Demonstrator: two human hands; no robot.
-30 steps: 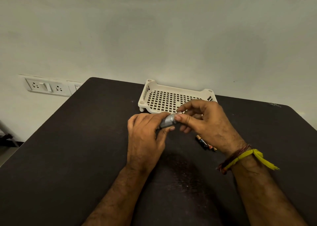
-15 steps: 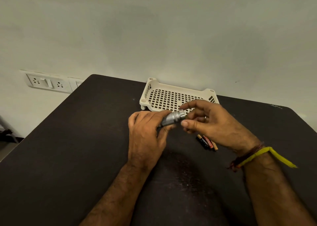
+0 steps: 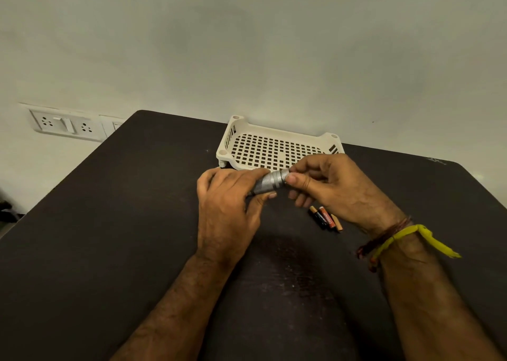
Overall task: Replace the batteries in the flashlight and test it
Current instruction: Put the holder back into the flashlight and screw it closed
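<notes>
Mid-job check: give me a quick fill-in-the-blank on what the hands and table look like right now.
1. The left hand grips the silver ____ by its body.
2. The right hand pinches the end of the flashlight nearest the white ____.
3. The loose batteries lie on the dark table, beside the ____ hand.
4. The tray has a perforated floor and holds ____ batteries.

Missing words: flashlight; tray; right; no
</notes>
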